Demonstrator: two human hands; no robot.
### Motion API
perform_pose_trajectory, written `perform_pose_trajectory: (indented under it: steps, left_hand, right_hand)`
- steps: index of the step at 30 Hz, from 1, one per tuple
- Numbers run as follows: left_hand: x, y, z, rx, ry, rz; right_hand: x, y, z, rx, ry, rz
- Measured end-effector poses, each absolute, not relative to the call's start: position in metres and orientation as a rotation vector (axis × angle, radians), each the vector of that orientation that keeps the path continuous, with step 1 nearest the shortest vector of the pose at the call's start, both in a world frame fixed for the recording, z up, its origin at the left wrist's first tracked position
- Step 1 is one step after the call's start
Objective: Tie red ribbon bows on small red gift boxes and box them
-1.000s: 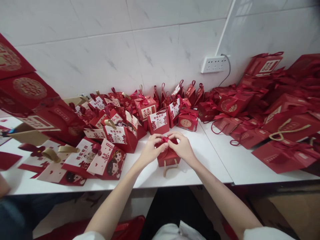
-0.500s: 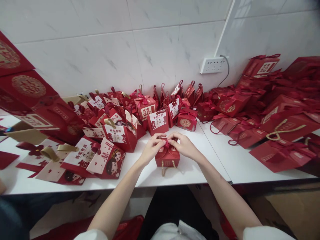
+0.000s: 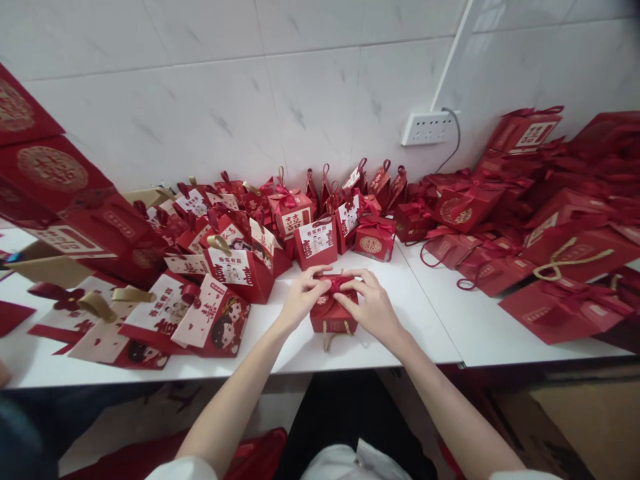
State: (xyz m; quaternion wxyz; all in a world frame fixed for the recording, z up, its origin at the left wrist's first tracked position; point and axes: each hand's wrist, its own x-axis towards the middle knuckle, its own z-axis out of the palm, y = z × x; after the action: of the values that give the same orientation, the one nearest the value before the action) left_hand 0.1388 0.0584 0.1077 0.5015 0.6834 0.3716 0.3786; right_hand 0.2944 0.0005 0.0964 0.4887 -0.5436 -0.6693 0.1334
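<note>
A small red gift box (image 3: pixel 333 319) with gold print stands on the white table in front of me, a gold cord handle (image 3: pixel 327 338) hanging down its near side. On its top is a red ribbon (image 3: pixel 338 283), partly covered by my fingers. My left hand (image 3: pixel 306 297) comes from the left, thumb and fingers closed on the ribbon. From the other side my right hand (image 3: pixel 369 303) pinches the ribbon too, with its thumb lying low across the box top. A white-fronted red box (image 3: pixel 316 243) stands just behind them.
Several red and white gift boxes (image 3: pixel 215 323) crowd the left of the white table (image 3: pixel 410 333). Stacked red boxes (image 3: pixel 565 307) fill the right side. Tall red boxes (image 3: pixel 55 173) rise at far left. A power strip (image 3: pixel 427 128) is on the tiled wall.
My right hand has shifted slightly right and turned, its thumb now lower over the box top. My left hand stays at the ribbon, and the box has hardly moved.
</note>
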Motion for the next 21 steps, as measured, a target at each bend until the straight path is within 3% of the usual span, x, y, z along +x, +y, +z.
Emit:
perform_pose_trajectory:
  steps: [21]
  left_hand:
    - [0.132, 0.057, 0.108, 1.725, 0.894, 0.931]
  right_hand:
    - [0.312, 0.008, 0.1, -1.231, -1.681, 0.671]
